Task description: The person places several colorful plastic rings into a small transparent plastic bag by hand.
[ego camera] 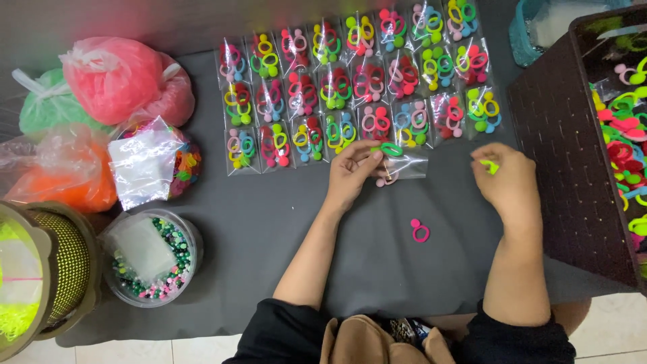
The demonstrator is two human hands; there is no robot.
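Nearest to me I see my black sleeves [283,337] and a tan cloth bundle [364,340] at the bottom edge, with the dark grey cloth mat [269,229] spreading out ahead. On that mat, between my two forearms, lies a single loose pink hair ring with a small ball [420,231], touching nothing.

Further out, my left hand [350,174] has its thumb and fingers pressed together on a green hair ring [390,149], pinching it at the mouth of a small clear plastic bag [404,167] that lies flat on the mat and already shows a pale pink ring inside. My right hand [507,180] is curled, its fingertips pinching a small lime-green piece [490,166]; I cannot tell exactly what that piece is. The two hands are apart, the bag between them.

To my left stand a round clear tub of green and mixed beads [151,259], a woven olive basket [64,266], and a tub of mixed bright pieces under a clear bag [151,162], with tied pink [114,77], green [47,104] and orange [64,172] plastic sacks behind. To my right sits a dark brown woven box [573,168] holding loose neon rings.

Farthest off, three rows of filled clear packets of coloured hair rings [350,87] lie edge to edge across the mat.
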